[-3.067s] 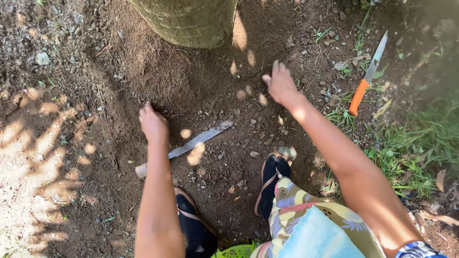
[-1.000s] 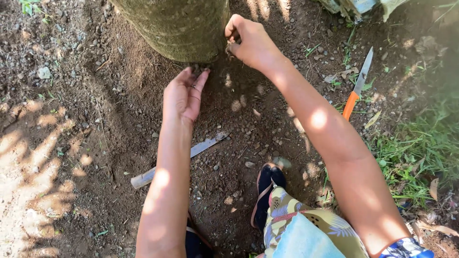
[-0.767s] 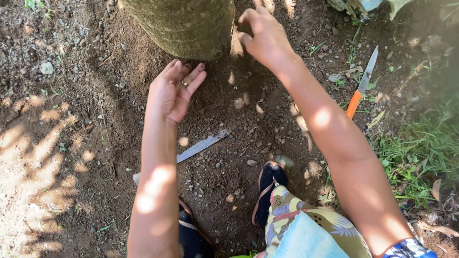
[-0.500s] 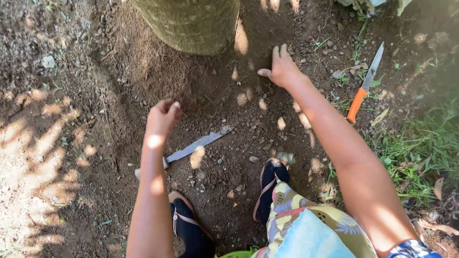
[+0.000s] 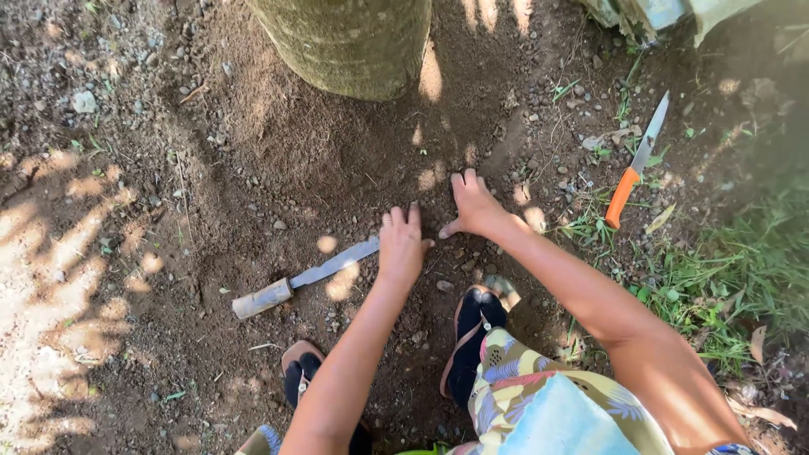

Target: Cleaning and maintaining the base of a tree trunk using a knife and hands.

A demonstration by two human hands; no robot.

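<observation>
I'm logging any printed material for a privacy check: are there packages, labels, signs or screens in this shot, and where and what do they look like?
None can be made out.
Pale grey-blue object: top right edge, mostly cut off; too little shows to tell if it is a package.
Otherwise only bare soil, a tree trunk and two knives lie around the hands; no markings can be made out on them.
</observation>
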